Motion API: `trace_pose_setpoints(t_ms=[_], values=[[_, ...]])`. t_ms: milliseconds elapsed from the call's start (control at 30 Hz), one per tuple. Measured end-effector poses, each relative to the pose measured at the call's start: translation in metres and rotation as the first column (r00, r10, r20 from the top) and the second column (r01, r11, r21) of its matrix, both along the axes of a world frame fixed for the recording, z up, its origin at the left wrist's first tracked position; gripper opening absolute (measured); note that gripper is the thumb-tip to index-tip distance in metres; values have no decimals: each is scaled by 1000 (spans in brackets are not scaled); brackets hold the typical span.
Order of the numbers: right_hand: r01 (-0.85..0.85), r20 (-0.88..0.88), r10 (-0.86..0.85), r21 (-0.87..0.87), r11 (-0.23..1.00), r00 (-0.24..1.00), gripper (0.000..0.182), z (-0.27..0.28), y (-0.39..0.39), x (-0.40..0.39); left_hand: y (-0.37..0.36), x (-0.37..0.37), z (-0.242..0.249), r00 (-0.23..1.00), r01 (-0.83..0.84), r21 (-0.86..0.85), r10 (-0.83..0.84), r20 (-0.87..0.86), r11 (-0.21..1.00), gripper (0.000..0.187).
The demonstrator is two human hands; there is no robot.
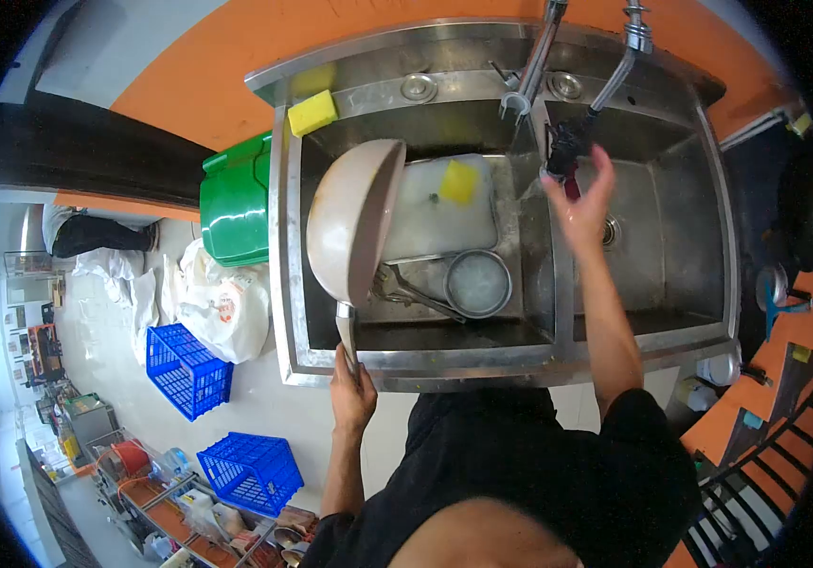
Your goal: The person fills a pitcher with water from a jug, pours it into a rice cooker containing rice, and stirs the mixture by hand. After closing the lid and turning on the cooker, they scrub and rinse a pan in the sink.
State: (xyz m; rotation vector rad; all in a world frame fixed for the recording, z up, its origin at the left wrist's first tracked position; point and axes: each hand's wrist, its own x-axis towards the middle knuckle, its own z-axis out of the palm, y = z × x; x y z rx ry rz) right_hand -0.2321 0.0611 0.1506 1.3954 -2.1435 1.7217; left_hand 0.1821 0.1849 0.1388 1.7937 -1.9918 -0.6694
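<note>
My left hand (353, 398) is wrapped round the handle of a deep beige frying pan (345, 222). The pan is tilted on its side over the left basin of a steel sink (520, 355). Over the divider between the basins, my right hand (581, 213) has its fingers spread beside a black-wrapped spray nozzle (569, 142), fingertips right at its lower end. Beyond the pan, a tray of cloudy water (416, 227) holds a yellow sponge (460, 182). A round pot (478, 284) with whitish liquid and some metal utensils (406, 289) lie nearer me.
Another yellow sponge (312, 114) rests on the sink's back left corner. A metal faucet (534, 66) rises behind the divider. Left of the sink are a green bin (238, 204), a white sack (222, 303) and blue crates (188, 371). A person's legs (103, 235) show farther left.
</note>
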Motion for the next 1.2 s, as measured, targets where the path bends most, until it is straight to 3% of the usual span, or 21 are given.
trace_pose_setpoints(t_ms=[67,100,167,200,267,300,333,400,467,533,567,600,667,733,833,933,1000,1067,1133,1167,1200], values=[[-312,445,289,-23,950,848,63,-12,-32,-36,3,-8,7,990,-110,216,127,-66,970,51],[-306,443,287,-28,951,849,63,-4,-39,-38,5,-11,4,990,-105,211,121,-67,972,51],[-493,553,373,79,866,744,38,22,-51,-30,14,-15,-7,960,-102,170,142,-241,980,51],[-495,552,376,78,865,744,38,19,-56,-23,18,-18,-11,959,-104,168,143,-243,980,51],[-523,655,412,-30,852,634,24,10,-65,-8,26,-24,-17,820,-156,358,323,-473,920,52],[-585,704,458,-74,808,543,25,22,-60,2,28,-30,-15,757,-131,424,367,-541,896,54],[-590,706,458,-70,804,540,25,20,-60,10,30,-36,-10,754,-137,428,374,-540,893,54],[-589,759,600,-372,717,251,20,8,-60,26,35,-44,-2,598,-128,539,498,-628,833,56],[-535,751,614,-425,730,242,24,3,-64,40,42,-43,-3,603,-110,544,490,-629,832,58],[-388,793,503,-367,845,345,42,0,-61,46,52,-46,3,549,-160,513,508,-664,843,51],[-326,767,462,-342,881,445,44,-6,-63,47,56,-46,7,516,-174,516,524,-677,839,53],[-338,771,459,-331,881,441,44,-10,-63,44,57,-46,16,550,-156,507,501,-669,848,55],[-205,775,303,-226,952,554,43,-20,-61,36,66,-43,24,552,-247,502,546,-629,829,54],[-208,708,343,-274,939,617,41,-28,-60,29,74,-38,37,514,-312,515,598,-615,798,55],[-254,630,369,-269,929,683,15,-44,-57,18,84,-27,61,518,-357,475,594,-615,804,56],[-216,532,298,-212,953,793,32,-64,-49,22,86,-27,94,452,-462,447,637,-625,766,44],[-51,206,32,87,995,978,53,-68,-31,38,94,-14,102,403,-500,454,662,-632,738,43],[51,714,-81,63,997,695,71,-113,-17,55,105,4,105,373,-467,486,663,-650,739,48],[-276,782,110,82,958,614,78,-152,1,65,112,16,109,302,-506,490,678,-670,710,47],[-232,371,77,394,889,925,78,-149,5,83,115,22,108,285,-487,511,682,-673,708,48],[-22,-156,143,596,803,977,78,-136,8,104,118,30,107,266,-465,532,685,-679,708,49]])
